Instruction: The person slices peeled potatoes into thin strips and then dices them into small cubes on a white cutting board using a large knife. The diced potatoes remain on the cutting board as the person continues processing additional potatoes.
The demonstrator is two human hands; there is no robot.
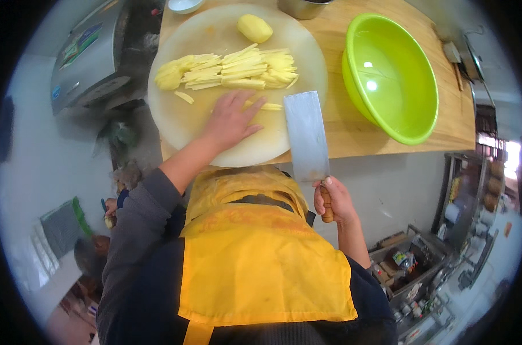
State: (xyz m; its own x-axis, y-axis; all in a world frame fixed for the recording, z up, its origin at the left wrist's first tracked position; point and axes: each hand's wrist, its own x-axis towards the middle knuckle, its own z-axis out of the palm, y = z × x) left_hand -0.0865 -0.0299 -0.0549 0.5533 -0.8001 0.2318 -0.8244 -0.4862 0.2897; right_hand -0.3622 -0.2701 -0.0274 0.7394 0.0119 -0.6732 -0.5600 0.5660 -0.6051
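My left hand point(231, 120) lies palm down over the round white cutting board point(179, 125), fingers spread on a few potato sticks point(270, 106); what is under the palm is hidden. My right hand point(336, 199) grips the wooden handle of a Chinese cleaver point(307, 133), its broad blade flat over the board's right edge. Above my left hand, a row of cut potato sticks point(243, 69) stretches across the board. One whole peeled potato point(255, 28) rests behind the row. A single loose potato piece point(184, 97) sits apart at the left.
A tilted lime-green plastic basin point(390, 79) stands on the wooden table point(340, 136), right of the board. At the far edge are a metal container point(303, 7) and a white bowl point(185, 5). Another person's hand point(111, 207) shows at the left. Shelving point(468, 189) stands at right.
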